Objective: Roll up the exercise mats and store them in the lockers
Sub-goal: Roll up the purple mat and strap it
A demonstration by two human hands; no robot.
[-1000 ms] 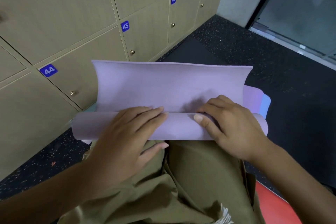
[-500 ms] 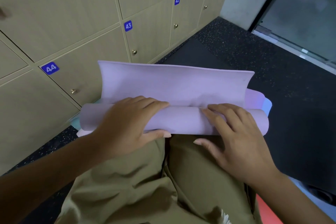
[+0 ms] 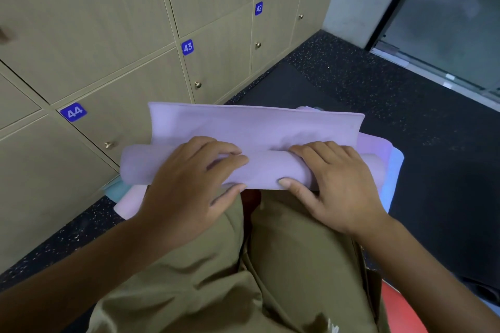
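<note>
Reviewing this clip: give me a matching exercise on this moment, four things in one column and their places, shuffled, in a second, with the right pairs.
Things:
1. left hand
2. right hand
3. light blue mat
4. locker 44 label

Places:
A. peeking out beneath the stack
B. on the wall at far left
C. on the right part of the purple roll
D. on the left part of the purple roll

Pairs: 1-D, 2-C, 3-A, 4-B

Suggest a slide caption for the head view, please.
Both hands rolling a purple mat beside numbered lockers.
</note>
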